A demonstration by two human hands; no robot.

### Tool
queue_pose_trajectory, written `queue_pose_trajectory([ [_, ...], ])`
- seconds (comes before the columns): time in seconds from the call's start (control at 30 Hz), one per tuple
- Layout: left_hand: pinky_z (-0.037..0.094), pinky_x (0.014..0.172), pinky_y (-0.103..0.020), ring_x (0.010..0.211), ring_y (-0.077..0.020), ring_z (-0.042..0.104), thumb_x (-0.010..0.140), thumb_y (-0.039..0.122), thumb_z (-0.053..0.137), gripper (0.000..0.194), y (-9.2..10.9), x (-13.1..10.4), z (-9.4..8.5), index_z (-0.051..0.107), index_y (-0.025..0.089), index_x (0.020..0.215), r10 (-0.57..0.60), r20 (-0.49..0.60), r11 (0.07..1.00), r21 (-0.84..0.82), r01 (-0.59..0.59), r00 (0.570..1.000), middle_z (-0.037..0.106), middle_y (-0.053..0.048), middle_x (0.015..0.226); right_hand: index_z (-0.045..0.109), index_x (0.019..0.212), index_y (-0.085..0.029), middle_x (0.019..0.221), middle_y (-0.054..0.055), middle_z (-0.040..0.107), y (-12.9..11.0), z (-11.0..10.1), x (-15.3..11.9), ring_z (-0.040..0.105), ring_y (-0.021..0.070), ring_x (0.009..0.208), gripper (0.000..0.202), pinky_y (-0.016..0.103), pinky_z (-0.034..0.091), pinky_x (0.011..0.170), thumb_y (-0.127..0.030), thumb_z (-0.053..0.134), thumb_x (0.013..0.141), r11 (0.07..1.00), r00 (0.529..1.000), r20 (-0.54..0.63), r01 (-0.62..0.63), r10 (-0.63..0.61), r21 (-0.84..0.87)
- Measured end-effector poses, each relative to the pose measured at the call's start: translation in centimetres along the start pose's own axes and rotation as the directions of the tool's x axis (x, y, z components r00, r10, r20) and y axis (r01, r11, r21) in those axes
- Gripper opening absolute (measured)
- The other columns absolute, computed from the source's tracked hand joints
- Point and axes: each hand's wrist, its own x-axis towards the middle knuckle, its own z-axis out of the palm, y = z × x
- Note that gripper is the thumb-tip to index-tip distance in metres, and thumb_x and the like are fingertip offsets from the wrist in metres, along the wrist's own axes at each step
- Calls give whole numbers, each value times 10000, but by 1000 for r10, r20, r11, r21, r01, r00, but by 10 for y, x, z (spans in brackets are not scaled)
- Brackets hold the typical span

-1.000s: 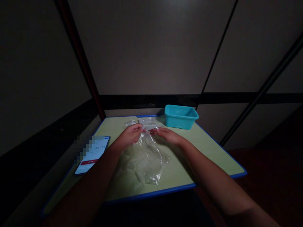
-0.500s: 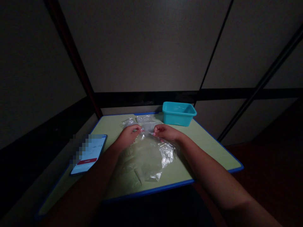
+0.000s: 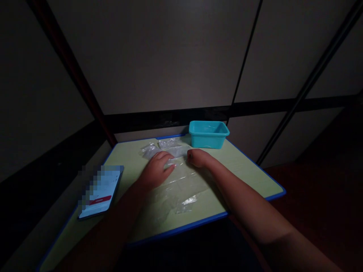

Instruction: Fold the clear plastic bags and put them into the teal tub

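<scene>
A clear plastic bag point(image 3: 181, 185) lies spread on the light green table, its wrinkles catching light near the front. Over its far left part is my left hand point(image 3: 159, 172), thumb and fingers apart, holding nothing. At the bag's far right corner my right hand point(image 3: 197, 157) is closed, fingers curled in around what looks like the bag's edge; the fingertips are partly hidden. Just beyond both hands lie other crumpled clear plastic bags point(image 3: 169, 142).
A turquoise plastic basket point(image 3: 208, 140) stands at the table's back right. On the left lies a phone point(image 3: 106, 194) with its screen lit. The table point(image 3: 241, 173) has a blue edge and stands against dark-trimmed panels point(image 3: 170, 64).
My left hand has let go of the bag's edge and opened. The bag, raised and puffed before, now lies flatter. My right hand stays closed, and the view has shifted slightly.
</scene>
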Motion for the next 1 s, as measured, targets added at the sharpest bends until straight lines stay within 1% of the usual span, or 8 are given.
queue_pose_trajectory([
  [0.1, 235, 1057, -391, 1263, -248, 346, 813, 481, 493, 534, 12, -7, 10, 462, 203, 1268, 85, 220, 996, -32, -80, 972, 421, -94, 1364, 638, 921, -165, 948, 128, 673, 1, 1, 0, 614, 217, 819, 222, 251, 401, 629, -256, 472, 805, 1000, 1000, 2, -20, 20, -18],
  [0.2, 129, 1077, -461, 1352, -286, 163, 747, 616, 507, 805, 15, -13, 17, 266, 211, 1398, 51, 447, 999, -8, -52, 893, 201, -114, 1482, 637, 955, -166, 981, 138, 668, 1, 1, 0, 619, 229, 849, 252, 266, 420, 651, -261, 446, 821, 997, 998, -2, -65, 65, -53],
  [0.33, 73, 1056, -538, 1366, -312, 23, 667, 697, 520, 1014, 13, -15, 17, 90, 198, 1438, -23, 593, 999, 38, 0, 805, 26, -143, 1496, 628, 989, -166, 1013, 154, 658, 3, 1, 0, 621, 252, 881, 280, 288, 439, 658, -284, 427, 833, 991, 994, -15, -111, 110, -80],
  [0.43, 50, 1043, -566, 1364, -322, 4, 650, 707, 523, 1036, 12, -15, 15, 80, 203, 1438, -45, 621, 998, 68, 3, 783, -8, -150, 1491, 622, 1004, -155, 1022, 169, 652, 4, 1, 0, 620, 265, 900, 290, 293, 445, 661, -290, 431, 834, 988, 992, -16, -125, 124, -88],
  [0.63, 58, 1035, -571, 1363, -327, 7, 671, 696, 514, 978, 6, -14, 18, 113, 233, 1435, -63, 607, 996, 83, 16, 792, 4, -141, 1493, 604, 1032, -159, 1032, 171, 640, 2, 0, -2, 610, 266, 917, 287, 314, 441, 708, -296, 443, 838, 985, 987, -2, -160, 161, -64],
  [0.83, 111, 1061, -498, 1362, -296, 104, 775, 604, 475, 759, 3, -9, 11, 274, 220, 1397, -66, 432, 996, 87, 31, 899, 160, -120, 1488, 576, 972, -154, 1004, 144, 605, -4, -11, -8, 566, 228, 893, 255, 276, 399, 707, -337, 543, 796, 998, 970, -233, -66, 66, 10],
  [0.9, 127, 1064, -480, 1362, -286, 115, 793, 599, 448, 731, 2, -9, 8, 288, 214, 1393, -67, 404, 995, 91, 33, 912, 180, -120, 1485, 581, 916, -148, 896, 107, 624, -7, -15, -9, 559, 186, 784, 227, 247, 375, 644, -339, 556, 795, 996, 980, -198, 14, 4, 88],
  [1.0, 100, 1038, -554, 1362, -334, 29, 728, 669, 469, 849, -2, -11, 7, 231, 227, 1413, -175, 480, 980, 167, 107, 860, 73, -142, 1498, 587, 824, -135, 712, 31, 603, -13, -16, -12, 490, 113, 615, 174, 207, 320, 564, -305, 562, 798, 960, 986, -42, 169, -164, 224],
])
